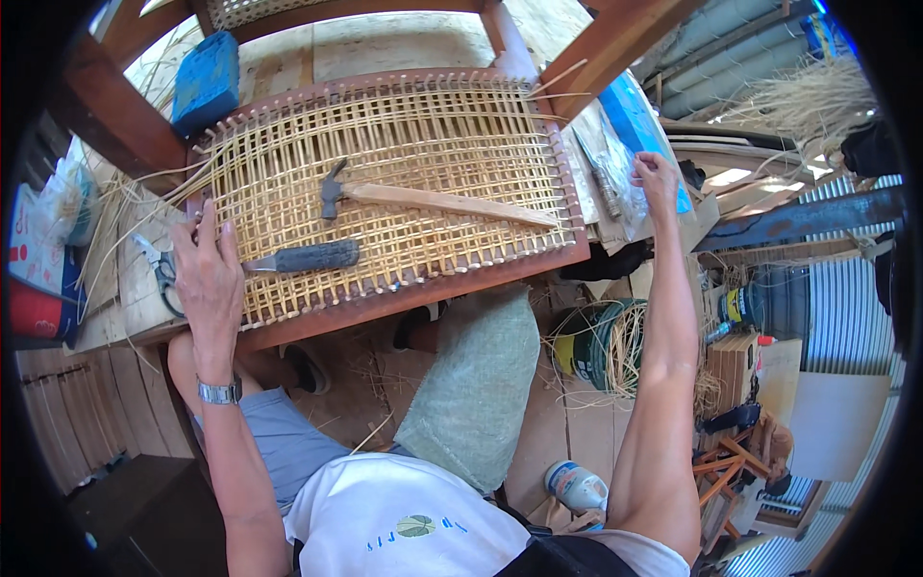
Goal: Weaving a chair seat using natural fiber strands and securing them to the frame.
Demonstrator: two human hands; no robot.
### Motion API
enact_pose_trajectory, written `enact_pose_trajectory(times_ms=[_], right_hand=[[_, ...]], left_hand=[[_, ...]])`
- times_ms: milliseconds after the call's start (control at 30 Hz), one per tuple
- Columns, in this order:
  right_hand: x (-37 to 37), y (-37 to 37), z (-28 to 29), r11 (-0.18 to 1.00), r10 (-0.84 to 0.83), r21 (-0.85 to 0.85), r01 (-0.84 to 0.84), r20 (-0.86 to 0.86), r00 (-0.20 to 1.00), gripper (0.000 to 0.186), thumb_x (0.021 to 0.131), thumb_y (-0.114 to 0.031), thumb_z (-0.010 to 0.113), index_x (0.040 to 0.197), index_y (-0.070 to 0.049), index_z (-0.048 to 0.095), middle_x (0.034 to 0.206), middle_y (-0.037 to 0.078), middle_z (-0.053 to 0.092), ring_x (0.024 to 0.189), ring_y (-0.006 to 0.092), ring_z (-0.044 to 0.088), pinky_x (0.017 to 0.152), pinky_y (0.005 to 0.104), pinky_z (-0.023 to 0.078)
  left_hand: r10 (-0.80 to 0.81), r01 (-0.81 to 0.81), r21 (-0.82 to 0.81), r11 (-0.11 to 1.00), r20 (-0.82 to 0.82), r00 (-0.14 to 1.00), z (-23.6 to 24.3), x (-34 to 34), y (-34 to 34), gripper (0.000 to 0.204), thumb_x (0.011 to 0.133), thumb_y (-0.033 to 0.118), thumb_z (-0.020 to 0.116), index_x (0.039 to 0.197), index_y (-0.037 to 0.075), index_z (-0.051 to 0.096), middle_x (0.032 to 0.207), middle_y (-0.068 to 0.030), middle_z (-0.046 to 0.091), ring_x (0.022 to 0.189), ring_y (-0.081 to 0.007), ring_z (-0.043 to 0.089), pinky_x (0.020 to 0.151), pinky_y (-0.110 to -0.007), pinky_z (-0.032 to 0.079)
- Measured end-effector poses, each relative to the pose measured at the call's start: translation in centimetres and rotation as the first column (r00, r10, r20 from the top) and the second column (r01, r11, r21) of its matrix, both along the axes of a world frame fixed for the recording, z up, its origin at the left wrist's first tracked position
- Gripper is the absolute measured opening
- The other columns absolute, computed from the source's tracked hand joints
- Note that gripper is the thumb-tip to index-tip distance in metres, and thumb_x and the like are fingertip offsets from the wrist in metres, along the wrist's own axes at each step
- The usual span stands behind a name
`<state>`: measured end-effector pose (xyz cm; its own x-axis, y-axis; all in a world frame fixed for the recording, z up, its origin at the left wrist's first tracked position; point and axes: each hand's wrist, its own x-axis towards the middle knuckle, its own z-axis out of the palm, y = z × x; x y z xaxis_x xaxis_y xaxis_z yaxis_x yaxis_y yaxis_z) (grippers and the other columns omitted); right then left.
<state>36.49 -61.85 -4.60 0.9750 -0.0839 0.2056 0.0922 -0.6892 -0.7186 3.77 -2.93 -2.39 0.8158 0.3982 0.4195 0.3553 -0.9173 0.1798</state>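
Note:
A woven cane seat (433, 125) in a wooden frame has loose strands at its left corner. My left hand (207, 269) lies on its left edge, fingers apart and slightly bent, by those strands. Beside it are a black-handled tool (312, 256), its far end hidden near the hand, and scissors (165, 274). A hammer (433, 200) lies across the weave. My right hand (656, 178) is right of the seat, fingers curled together over a clear plastic bag (625, 202) on a blue item (625, 111); what they hold, if anything, is unclear.
A blue block (207, 82) sits behind the seat, between wooden legs (130, 115). A woven sack (471, 385) hangs below the front. A bucket of cane strands (586, 346) and a white bottle (577, 486) stand at lower right. Plastic packages (38, 260) are far left.

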Motion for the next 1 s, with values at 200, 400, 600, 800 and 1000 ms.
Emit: enact_pose_trajectory(times_ms=[200,400,600,800,1000], right_hand=[[-2.9,2.1,3.9,0.994,-0.084,-0.054,0.098,0.219,0.972,0.031,0.100,-0.023,0.061,0.122,-0.002,0.066,0.107,0.011,0.069,0.091,0.0201,0.069,0.078,0.0282,0.056],[-13.7,22.2,10.2,0.930,0.259,0.200,-0.310,0.243,0.935,0.018,0.099,-0.009,0.062,0.114,0.000,0.064,0.107,0.010,0.069,0.094,0.0155,0.068,0.082,0.0272,0.057],[-20.8,42.5,10.7,0.683,0.692,0.263,-0.681,0.065,0.719,0.020,0.096,-0.004,0.064,0.114,0.003,0.067,0.100,0.008,0.073,0.092,0.0145,0.069,0.083,0.0267,0.055],[-19.0,51.6,8.3,0.514,0.857,-0.059,-0.856,0.071,0.510,0.014,0.091,-0.009,0.069,0.102,-0.001,0.073,0.092,0.010,0.075,0.086,0.0146,0.072,0.076,0.0290,0.055],[-18.7,53.9,6.2,0.376,0.927,-0.253,-0.892,0.116,0.358,0.013,0.090,-0.006,0.068,0.100,0.000,0.071,0.090,0.015,0.073,0.080,0.0273,0.073,0.073,0.0341,0.056]], left_hand=[[-0.035,0.035,-0.009,0.999,0.048,0.998,-0.2,0.1,0.2,0.039,0.098,0.022,0.057,0.128,-0.002,0.059,0.115,-0.0206,0.056,0.103,-0.0368,0.060,0.089,-0.045,0.050],[-0.038,0.050,-0.096,0.994,0.130,0.991,0.1,-0.4,-0.1,0.043,0.094,0.020,0.064,0.128,-0.005,0.054,0.109,-0.0236,0.050,0.098,-0.0379,0.060,0.084,-0.044,0.053],[-0.006,0.027,-0.135,0.991,0.156,0.988,0.0,-0.7,0.2,0.044,0.091,0.019,0.067,0.125,-0.004,0.052,0.104,-0.0223,0.049,0.095,-0.0380,0.060,0.083,-0.042,0.054],[0.027,-0.025,-0.045,0.999,0.039,0.999,-0.1,0.4,-0.1,0.048,0.091,0.023,0.064,0.125,-0.010,0.053,0.113,-0.0236,0.051,0.109,-0.0367,0.056,0.094,-0.041,0.050],[0.021,-0.024,-0.034,0.999,-0.075,0.997,1.1,-0.6,0.4,0.046,0.096,0.023,0.054,0.126,-0.012,0.057,0.125,-0.0318,0.054,0.116,-0.0406,0.056,0.104,-0.043,0.045]])
